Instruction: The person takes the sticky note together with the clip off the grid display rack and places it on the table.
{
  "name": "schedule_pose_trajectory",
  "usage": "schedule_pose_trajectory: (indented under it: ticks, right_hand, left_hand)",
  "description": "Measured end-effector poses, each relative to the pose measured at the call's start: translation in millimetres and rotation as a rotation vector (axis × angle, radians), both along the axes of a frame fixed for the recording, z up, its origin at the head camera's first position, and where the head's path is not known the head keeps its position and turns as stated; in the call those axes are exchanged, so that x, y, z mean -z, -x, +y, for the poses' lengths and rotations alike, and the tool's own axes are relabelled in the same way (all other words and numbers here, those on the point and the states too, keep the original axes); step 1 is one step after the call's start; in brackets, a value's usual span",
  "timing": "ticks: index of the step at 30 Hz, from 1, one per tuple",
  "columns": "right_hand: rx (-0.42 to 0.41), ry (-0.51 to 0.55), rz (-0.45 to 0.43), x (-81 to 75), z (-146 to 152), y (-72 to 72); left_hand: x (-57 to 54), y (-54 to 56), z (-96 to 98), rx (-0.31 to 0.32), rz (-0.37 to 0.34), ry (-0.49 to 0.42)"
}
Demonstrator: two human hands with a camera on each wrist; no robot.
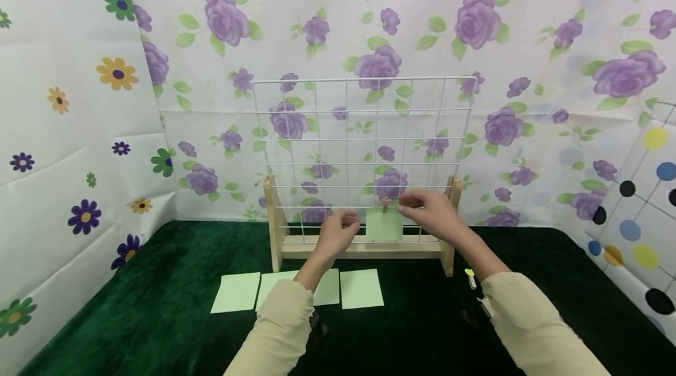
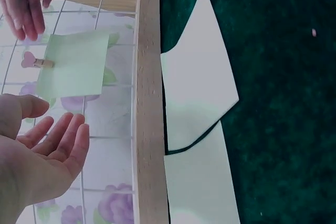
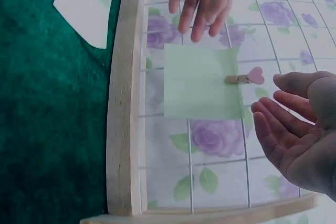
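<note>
A pale green paper square (image 1: pixel 384 224) hangs low on the white wire grid (image 1: pixel 347 139), pinned by a small wooden clothespin (image 3: pixel 237 79) with a pink heart (image 3: pixel 255 75) on its end. My left hand (image 1: pixel 338 231) hovers just left of the paper, fingers loosely bent and apart from it. On the other side, my right hand (image 1: pixel 430 212) is beside the clothespin, thumb and fingers spread with nothing between them. Both wrist views show a gap between each hand and the paper.
Several more green paper squares (image 1: pixel 361 289) lie in a row on the dark green cloth (image 1: pixel 174 264), partly behind my left forearm. Wooden feet (image 1: pixel 274 226) hold the grid up. A small clothespin with a yellow end (image 1: pixel 470 278) lies near my right sleeve.
</note>
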State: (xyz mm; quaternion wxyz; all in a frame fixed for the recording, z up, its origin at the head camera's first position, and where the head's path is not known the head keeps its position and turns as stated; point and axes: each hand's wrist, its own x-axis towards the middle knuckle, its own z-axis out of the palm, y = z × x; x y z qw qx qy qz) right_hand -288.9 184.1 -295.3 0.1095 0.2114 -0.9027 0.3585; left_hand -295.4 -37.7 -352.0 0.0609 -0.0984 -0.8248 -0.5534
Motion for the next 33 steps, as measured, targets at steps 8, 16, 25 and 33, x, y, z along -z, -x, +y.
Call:
schedule_pose_trajectory:
  ticks: [8, 16, 25, 33]
  right_hand:
    - [-0.041, 0.015, -0.004, 2.0, -11, 5.8]
    - [-0.011, -0.026, -0.036, 1.2, -17, 10.6]
    - [0.006, -0.043, -0.042, -0.4, -25, 13.5]
    - [0.028, -0.057, -0.049, -1.4, -30, 17.3]
  left_hand:
    - [-3.1, 2.5, 11.3, 0.017, 0.020, 0.025]
    - [-4.3, 4.6, 18.5, 0.002, 0.001, 0.034]
    - [0.0, 7.1, 21.5, -0.002, -0.026, 0.025]
    - [-0.1, 10.7, 26.0, -0.021, 0.000, 0.072]
